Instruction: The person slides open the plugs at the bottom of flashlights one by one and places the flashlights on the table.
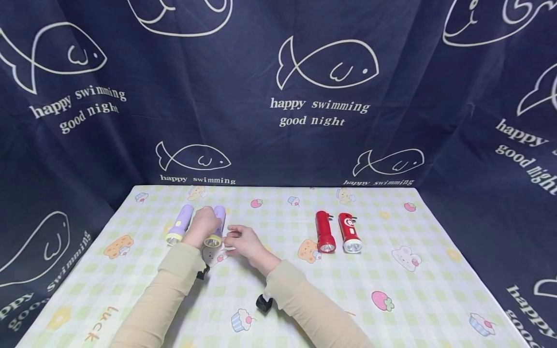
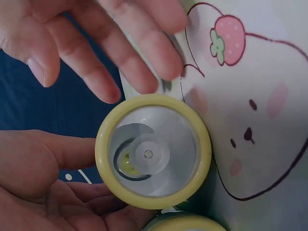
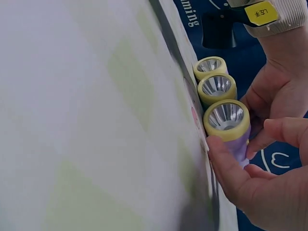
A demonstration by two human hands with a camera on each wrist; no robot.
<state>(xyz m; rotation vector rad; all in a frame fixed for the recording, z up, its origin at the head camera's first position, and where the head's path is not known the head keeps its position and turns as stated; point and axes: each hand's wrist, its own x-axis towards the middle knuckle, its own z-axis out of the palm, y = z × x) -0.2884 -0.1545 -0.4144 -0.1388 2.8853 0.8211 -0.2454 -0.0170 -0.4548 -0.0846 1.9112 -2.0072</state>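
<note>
My left hand (image 1: pixel 203 226) reaches over the purple flashlights, its fingers holding the body of the rightmost purple flashlight (image 1: pixel 220 212). Its yellow-rimmed lens (image 2: pixel 153 151) faces the camera in the left wrist view. The left fingers (image 2: pixel 72 154) are against its side there. To its right is my right hand (image 1: pixel 245 244), fingers loosely bent and parted, tips right by the yellow rim. Another purple flashlight (image 1: pixel 180 225) lies left of the left hand. The right wrist view shows three in a row, with a middle flashlight (image 3: pixel 217 87) that the left hand hides in the head view.
Two flashlights lie on the right half of the table: a plain red flashlight (image 1: pixel 325 232) and a red-and-white flashlight (image 1: pixel 350 233), each with plug prongs. A checked, cartoon-printed cloth (image 1: pixel 417 299) covers the table. Dark blue fabric (image 1: pixel 252 87) hangs behind and at both sides.
</note>
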